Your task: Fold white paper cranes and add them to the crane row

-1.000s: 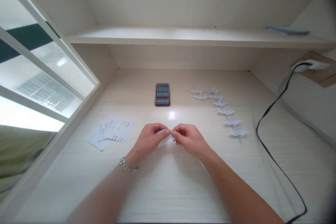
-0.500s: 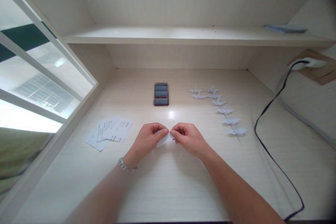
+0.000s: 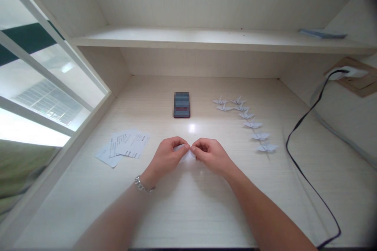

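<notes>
Between my two hands is a small piece of white folded paper point(image 3: 186, 157), mostly covered by my fingers. My left hand point(image 3: 171, 153), with a silver bracelet at its wrist, pinches the paper between thumb and forefinger. Its tip meets that of my right hand point(image 3: 210, 153), which pinches the same paper from the other side with its fingers curled. Off to the right, several white paper cranes point(image 3: 252, 124) stand in a curved row on the desk. Several loose paper sheets with printed lines point(image 3: 129, 144) lie overlapping left of my hands.
A dark, blurred-out phone-like object point(image 3: 182, 105) lies beyond my hands on the desk point(image 3: 188, 211). Along the right side a black cable point(image 3: 306, 180) runs from a wall socket point(image 3: 353, 72). Above the back hangs a shelf point(image 3: 206, 39) with a flat bluish item point(image 3: 322, 33).
The paper between my fingers shows less of its surface and sits a little differently. Both hands keep their pinch at nearly the same spot; the view has shifted slightly.
</notes>
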Tool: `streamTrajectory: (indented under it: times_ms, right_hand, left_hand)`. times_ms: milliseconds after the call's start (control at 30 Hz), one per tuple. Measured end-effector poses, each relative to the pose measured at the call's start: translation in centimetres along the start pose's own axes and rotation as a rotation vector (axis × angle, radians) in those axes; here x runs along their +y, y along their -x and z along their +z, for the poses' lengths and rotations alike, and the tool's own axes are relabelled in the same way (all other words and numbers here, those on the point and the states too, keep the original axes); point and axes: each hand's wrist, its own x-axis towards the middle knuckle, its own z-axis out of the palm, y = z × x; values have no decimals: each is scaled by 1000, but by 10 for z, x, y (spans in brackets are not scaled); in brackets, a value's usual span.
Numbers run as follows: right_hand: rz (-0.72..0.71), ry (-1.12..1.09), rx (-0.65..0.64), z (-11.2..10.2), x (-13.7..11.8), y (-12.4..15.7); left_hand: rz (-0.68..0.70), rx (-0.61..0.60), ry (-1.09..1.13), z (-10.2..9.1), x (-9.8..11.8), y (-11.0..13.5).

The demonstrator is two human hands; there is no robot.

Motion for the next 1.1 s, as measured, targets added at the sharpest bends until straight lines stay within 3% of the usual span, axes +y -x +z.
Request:
streamTrajectory:
  times_ms: [167, 433, 600, 900, 1100]
  right_hand:
    - [57, -93, -58, -9, 0, -1]
    - [77, -196, -56, -19, 0, -2]
    - [67, -249, 18, -23, 1, -4]
    - [46, -73, -21, -12, 4, -2]
    - [27, -12, -64, -12, 4, 0]
  left_hand:
    - [-95, 8, 93, -7, -1, -3]
    - [-114, 47, 145, -14, -3, -4]
    - [-123, 86, 153, -14, -5, -4]
    - [-91, 1, 175, -11, -3, -3]
    - [-95, -51, 63, -9, -1, -2]
